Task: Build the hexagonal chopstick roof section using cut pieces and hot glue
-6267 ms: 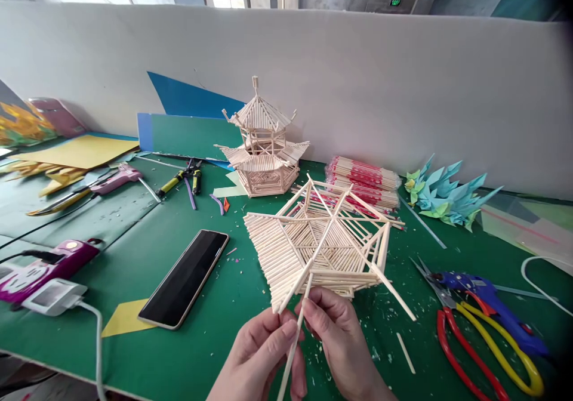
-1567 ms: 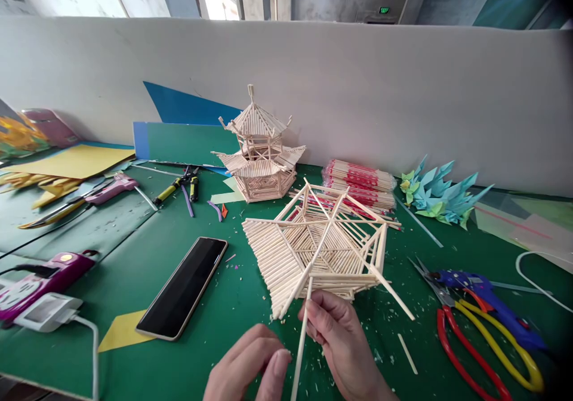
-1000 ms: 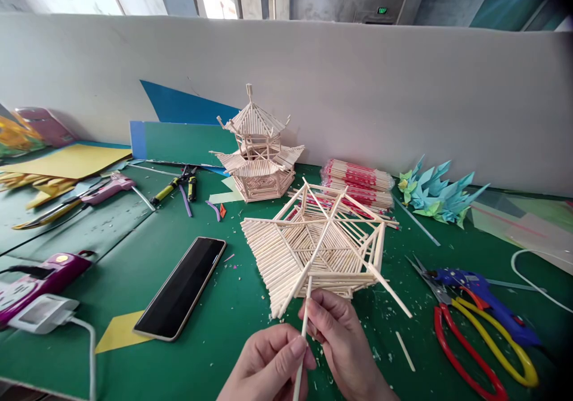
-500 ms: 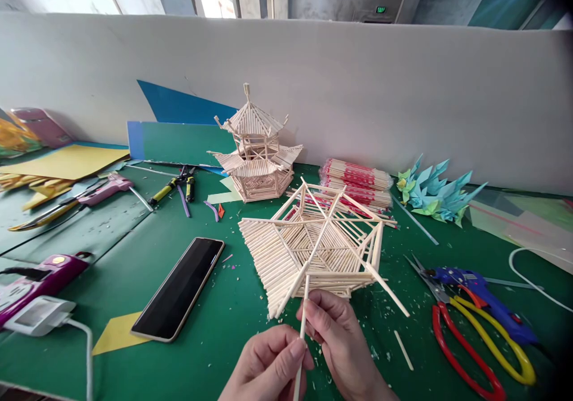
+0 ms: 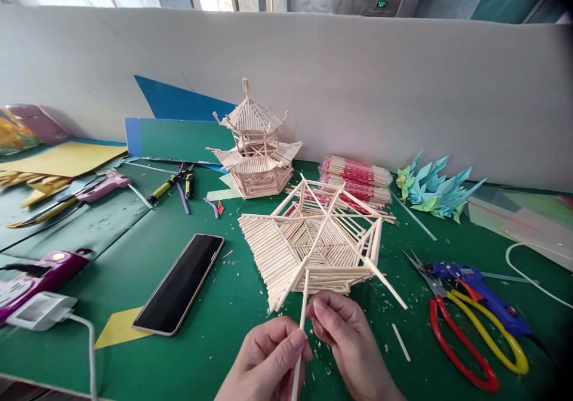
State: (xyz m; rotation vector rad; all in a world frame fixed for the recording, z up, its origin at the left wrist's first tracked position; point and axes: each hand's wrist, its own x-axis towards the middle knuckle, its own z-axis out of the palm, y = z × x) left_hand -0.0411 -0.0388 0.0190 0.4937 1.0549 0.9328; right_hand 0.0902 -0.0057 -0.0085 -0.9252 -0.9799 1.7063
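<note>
In the head view, my left hand (image 5: pixel 274 353) pinches a thin wooden stick (image 5: pixel 305 305) between thumb and fingers. The stick points away from me, its far end at the near edge of a six-sided stick frame (image 5: pixel 323 225). One slanted side of that frame is covered with sticks laid side by side; its other sides show bare ribs. Just right of the stick is my right hand (image 5: pixel 347 335), its thumb and fingertips curled together, with nothing visible in them. A finished stick pagoda (image 5: pixel 257 150) stands upright behind the frame.
A phone (image 5: pixel 181 284) lies left of the frame. On the right are red-and-yellow-handled scissors (image 5: pixel 465 335) and a blue glue gun (image 5: pixel 481 293). Wrapped stick bundles (image 5: pixel 356 180) and blue folded paper (image 5: pixel 441 189) sit behind. A purple power strip (image 5: pixel 49 275) is at left.
My right fingers have come off the stick and moved slightly to the right. My left hand still holds the stick in nearly the same place. The view has tilted a little.
</note>
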